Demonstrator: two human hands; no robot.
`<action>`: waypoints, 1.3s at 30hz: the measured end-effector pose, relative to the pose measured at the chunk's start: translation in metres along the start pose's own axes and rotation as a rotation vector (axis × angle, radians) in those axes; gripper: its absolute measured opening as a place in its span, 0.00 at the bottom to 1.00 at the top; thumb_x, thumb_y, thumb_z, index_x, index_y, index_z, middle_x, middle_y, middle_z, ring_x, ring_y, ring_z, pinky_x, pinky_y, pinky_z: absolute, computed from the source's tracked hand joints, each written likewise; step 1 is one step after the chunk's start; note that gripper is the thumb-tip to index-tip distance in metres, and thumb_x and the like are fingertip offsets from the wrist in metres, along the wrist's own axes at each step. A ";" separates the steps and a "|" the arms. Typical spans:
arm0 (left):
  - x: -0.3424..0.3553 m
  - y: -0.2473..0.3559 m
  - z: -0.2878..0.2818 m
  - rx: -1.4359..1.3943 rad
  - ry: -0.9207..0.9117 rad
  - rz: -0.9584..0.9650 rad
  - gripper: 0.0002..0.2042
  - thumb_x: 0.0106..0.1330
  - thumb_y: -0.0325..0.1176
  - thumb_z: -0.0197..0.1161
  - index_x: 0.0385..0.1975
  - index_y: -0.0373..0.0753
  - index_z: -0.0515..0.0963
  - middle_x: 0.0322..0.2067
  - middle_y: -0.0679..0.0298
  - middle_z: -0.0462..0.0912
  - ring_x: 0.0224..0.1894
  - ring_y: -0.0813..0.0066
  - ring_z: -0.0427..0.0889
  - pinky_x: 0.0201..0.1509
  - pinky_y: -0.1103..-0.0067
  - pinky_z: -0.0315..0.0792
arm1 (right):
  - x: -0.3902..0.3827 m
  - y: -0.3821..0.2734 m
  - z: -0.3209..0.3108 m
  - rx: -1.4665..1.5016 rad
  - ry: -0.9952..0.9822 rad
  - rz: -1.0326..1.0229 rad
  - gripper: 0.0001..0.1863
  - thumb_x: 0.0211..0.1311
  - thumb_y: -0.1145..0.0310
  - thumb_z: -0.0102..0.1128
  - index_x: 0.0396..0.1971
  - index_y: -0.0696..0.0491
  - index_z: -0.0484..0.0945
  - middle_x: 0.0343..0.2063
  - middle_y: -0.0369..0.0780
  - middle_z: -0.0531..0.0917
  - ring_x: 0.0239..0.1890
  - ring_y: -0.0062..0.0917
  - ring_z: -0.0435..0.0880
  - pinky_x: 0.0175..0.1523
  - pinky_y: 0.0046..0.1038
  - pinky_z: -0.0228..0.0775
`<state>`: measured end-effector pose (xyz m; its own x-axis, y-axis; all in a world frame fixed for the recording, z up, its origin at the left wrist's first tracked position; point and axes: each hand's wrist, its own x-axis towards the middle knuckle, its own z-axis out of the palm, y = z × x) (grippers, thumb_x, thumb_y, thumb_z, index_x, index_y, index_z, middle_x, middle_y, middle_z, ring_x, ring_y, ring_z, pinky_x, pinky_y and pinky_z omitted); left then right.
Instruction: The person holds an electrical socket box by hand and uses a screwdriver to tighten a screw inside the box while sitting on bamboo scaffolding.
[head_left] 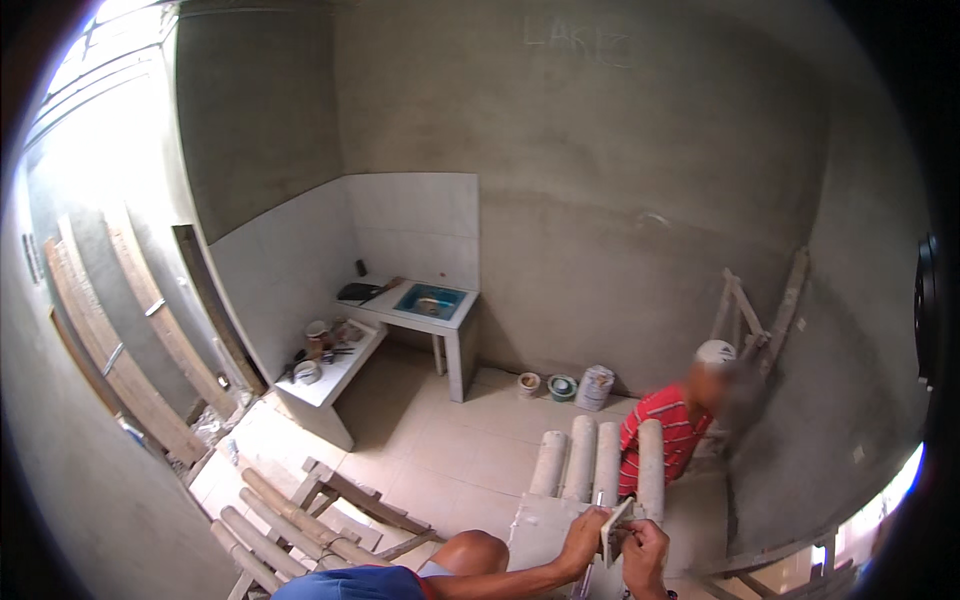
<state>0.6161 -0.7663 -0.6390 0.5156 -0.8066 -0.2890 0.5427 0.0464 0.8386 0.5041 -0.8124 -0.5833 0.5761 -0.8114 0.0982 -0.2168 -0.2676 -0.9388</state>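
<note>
Both my hands are at a small flat pale plate (616, 532), which stands on edge between them at the lower right. My left hand (581, 540) grips its left side with bent fingers. At the other side, the fingers of my right hand (645, 554) are curled against the plate. A thin light rod (599, 497) shows by my left hand; I cannot tell whether it is held. Under and beyond my hands lie a pale board (535, 525) and several thick grey poles (606, 460).
A person in a red striped shirt (665, 425) is just beyond the poles. Bamboo poles (300, 530) lie at lower left. A counter with a blue sink (430, 301) and a low white shelf (318, 390) line the far corner. Buckets (562, 388) and a sack (595, 388) stand by the wall.
</note>
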 end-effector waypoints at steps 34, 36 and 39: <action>-0.040 0.064 -0.019 0.111 0.189 0.442 0.14 0.67 0.35 0.50 0.50 0.37 0.68 0.31 0.62 0.75 0.21 0.79 0.74 0.18 0.83 0.69 | 0.026 -0.043 0.034 0.260 -0.368 0.013 0.09 0.68 0.71 0.50 0.35 0.62 0.74 0.23 0.35 0.74 0.24 0.18 0.70 0.28 0.20 0.64; -0.041 0.055 -0.024 0.133 0.181 0.445 0.16 0.67 0.35 0.49 0.52 0.38 0.67 0.31 0.61 0.74 0.21 0.80 0.74 0.18 0.83 0.69 | 0.020 -0.049 0.032 0.102 -0.361 -0.044 0.12 0.69 0.68 0.48 0.33 0.62 0.74 0.23 0.34 0.74 0.24 0.17 0.69 0.28 0.21 0.63; -0.058 0.074 -0.012 0.165 0.161 0.429 0.17 0.68 0.36 0.49 0.53 0.34 0.66 0.34 0.57 0.76 0.23 0.73 0.77 0.21 0.78 0.73 | 0.020 -0.030 0.033 0.145 -0.306 -0.138 0.14 0.70 0.66 0.46 0.32 0.61 0.75 0.24 0.34 0.75 0.25 0.16 0.68 0.28 0.22 0.63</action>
<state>0.6341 -0.7095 -0.5657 0.7729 -0.6331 0.0422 0.1529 0.2504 0.9560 0.5479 -0.8040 -0.5642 0.8059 -0.5741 0.1446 -0.0192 -0.2695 -0.9628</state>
